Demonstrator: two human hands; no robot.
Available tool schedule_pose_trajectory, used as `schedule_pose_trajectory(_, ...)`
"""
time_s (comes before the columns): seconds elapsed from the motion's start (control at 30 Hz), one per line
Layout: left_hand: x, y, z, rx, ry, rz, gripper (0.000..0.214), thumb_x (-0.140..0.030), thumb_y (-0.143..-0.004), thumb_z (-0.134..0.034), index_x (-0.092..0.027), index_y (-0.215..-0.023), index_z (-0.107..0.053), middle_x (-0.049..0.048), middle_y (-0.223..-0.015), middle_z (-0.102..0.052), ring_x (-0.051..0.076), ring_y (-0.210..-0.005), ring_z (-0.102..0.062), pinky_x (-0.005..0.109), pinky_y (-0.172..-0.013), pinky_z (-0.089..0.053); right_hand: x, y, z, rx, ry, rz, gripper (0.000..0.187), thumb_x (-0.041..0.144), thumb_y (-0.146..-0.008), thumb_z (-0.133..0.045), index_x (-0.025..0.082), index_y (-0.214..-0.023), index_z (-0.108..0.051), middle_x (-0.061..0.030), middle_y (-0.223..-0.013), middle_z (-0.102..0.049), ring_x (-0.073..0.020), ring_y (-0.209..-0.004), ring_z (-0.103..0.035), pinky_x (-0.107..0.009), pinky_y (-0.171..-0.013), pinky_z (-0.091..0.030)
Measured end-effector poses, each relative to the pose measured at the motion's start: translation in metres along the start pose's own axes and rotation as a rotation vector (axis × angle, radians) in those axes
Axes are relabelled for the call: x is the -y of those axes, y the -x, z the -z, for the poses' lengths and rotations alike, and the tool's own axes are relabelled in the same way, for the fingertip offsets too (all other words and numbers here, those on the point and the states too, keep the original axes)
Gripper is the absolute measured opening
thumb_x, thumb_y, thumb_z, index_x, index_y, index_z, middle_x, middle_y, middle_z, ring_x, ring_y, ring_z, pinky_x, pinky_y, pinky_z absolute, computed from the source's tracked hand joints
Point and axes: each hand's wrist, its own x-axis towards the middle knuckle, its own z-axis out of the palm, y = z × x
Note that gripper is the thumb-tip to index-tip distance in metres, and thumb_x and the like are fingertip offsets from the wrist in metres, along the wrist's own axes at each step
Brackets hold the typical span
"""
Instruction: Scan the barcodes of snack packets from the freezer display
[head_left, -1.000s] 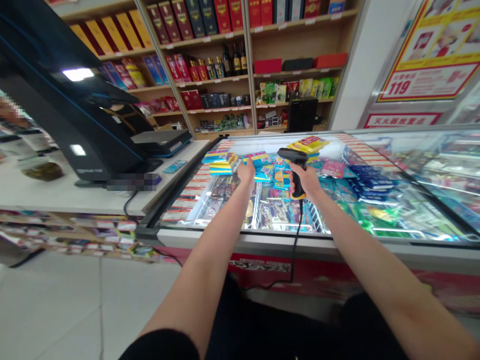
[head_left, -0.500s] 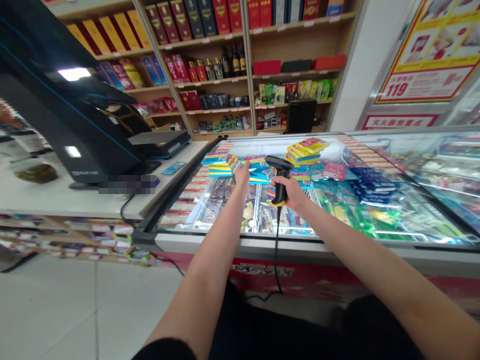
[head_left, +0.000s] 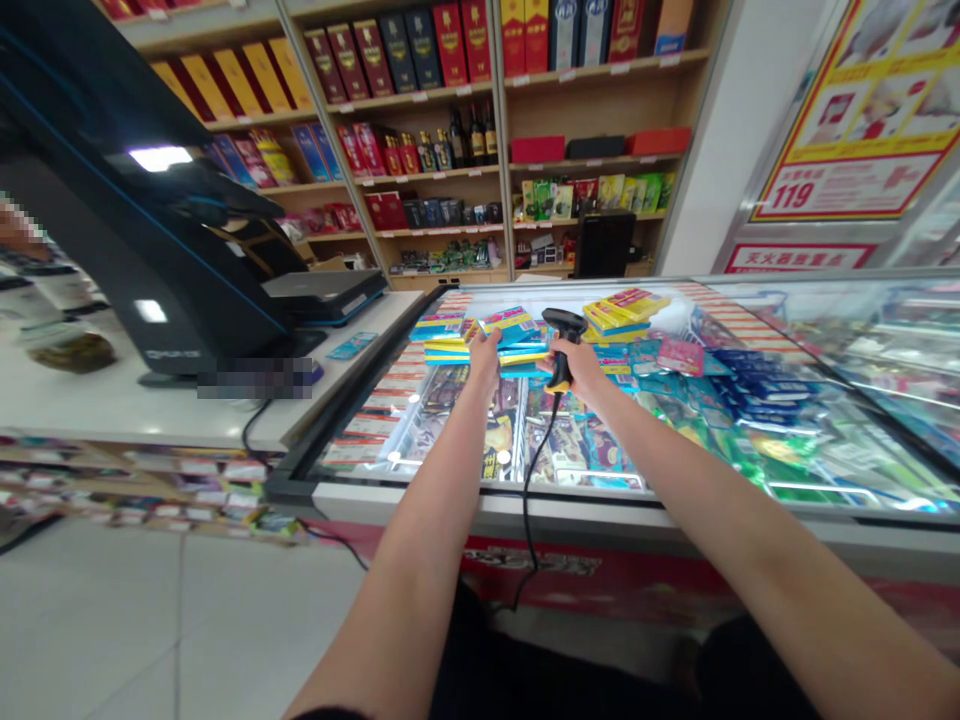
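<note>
My right hand (head_left: 581,368) is closed around the grip of a black and yellow barcode scanner (head_left: 562,335), whose cable (head_left: 534,470) hangs down over the freezer's front edge. The scanner head points left at a blue and yellow packet (head_left: 510,327). My left hand (head_left: 486,353) grips that packet by its near edge and tilts it up off a stack of the same packets (head_left: 450,342) on the glass lid of the chest freezer (head_left: 570,490).
More blue and yellow packets (head_left: 626,308) and pink and blue packs (head_left: 679,355) lie on the glass. A black checkout terminal (head_left: 127,230) stands on the white counter (head_left: 135,405) at left. Shelves of boxes and bottles (head_left: 450,150) line the back wall.
The scanner has swung left and closer to my left hand. My left hand has lifted one packet up at the stack. The view has dropped a little.
</note>
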Motion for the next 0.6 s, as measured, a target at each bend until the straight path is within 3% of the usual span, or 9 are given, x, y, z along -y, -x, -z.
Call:
schedule_pose_trajectory(0.17,-0.017,0.007,0.004,-0.069,-0.184,-0.043,0.019,-0.036,-0.076,-0.068,-0.017,-0.082,-0.067,0.0017,-0.076,-0.068,0.02,-0.086,-0.065,0.028,-0.076,-0.052,0.031,0.02,0.028,0.038,0.216,0.041,0.022,0.024,-0.07,-0.07,0.02,-0.085,-0.053,0.0044,-0.056,-0.056,-0.0119,-0.041,-0.052,-0.026,-0.038,-0.05)
schedule_pose_trajectory(0.33,-0.027,0.013,0.009,-0.143,-0.252,-0.1,0.03,-0.043,-0.072,-0.073,-0.017,-0.086,-0.07,-0.0007,-0.067,-0.064,0.016,-0.076,-0.063,0.024,-0.067,-0.049,0.051,0.047,0.05,0.015,0.443,0.115,0.025,0.035,-0.075,-0.07,0.022,-0.078,-0.05,0.0043,-0.049,-0.054,-0.0121,-0.035,-0.048,-0.024,-0.03,-0.041)
schedule_pose_trajectory(0.6,-0.021,0.023,-0.011,0.015,-0.204,-0.166,0.028,-0.041,-0.072,-0.072,-0.016,-0.085,-0.072,0.003,-0.077,-0.072,0.019,-0.082,-0.068,0.027,-0.074,-0.052,0.043,0.065,0.057,0.028,0.532,0.208,0.027,0.037,-0.077,-0.068,0.021,-0.072,-0.047,0.0037,-0.046,-0.053,-0.0112,-0.031,-0.045,-0.024,-0.028,-0.038)
